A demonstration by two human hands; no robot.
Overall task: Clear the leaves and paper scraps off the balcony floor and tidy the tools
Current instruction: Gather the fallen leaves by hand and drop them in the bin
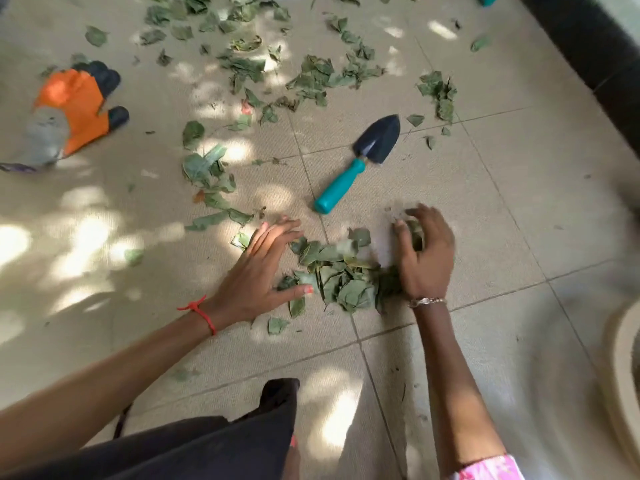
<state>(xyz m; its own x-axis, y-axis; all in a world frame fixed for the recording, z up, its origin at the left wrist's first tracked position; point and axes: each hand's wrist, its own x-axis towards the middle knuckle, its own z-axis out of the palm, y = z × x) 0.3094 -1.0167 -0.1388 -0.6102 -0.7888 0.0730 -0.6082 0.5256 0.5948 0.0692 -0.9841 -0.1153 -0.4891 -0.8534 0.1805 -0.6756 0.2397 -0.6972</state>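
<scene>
Trowel (360, 161) diagonal, blade far-right, handle toward leaves (343, 271)

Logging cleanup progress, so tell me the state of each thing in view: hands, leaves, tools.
Leaf pile: heaped between the hands.
Left hand: flat on the floor, fingers straight, against the pile.
Right hand: cupped at its other side, fingers bent over leaves; grip unclear.
Scattered leaves: loose across the floor beyond.
Trowel: lying flat, untouched.
Glove: lying flat, unworn.

Your count, floor and hands
You have two hands, left (263, 275) and right (426, 258), one trowel (360, 161) mid-frame, one glove (74, 109) upper left, one leaf pile (343, 271), countless loose leaves (242, 67).
</scene>
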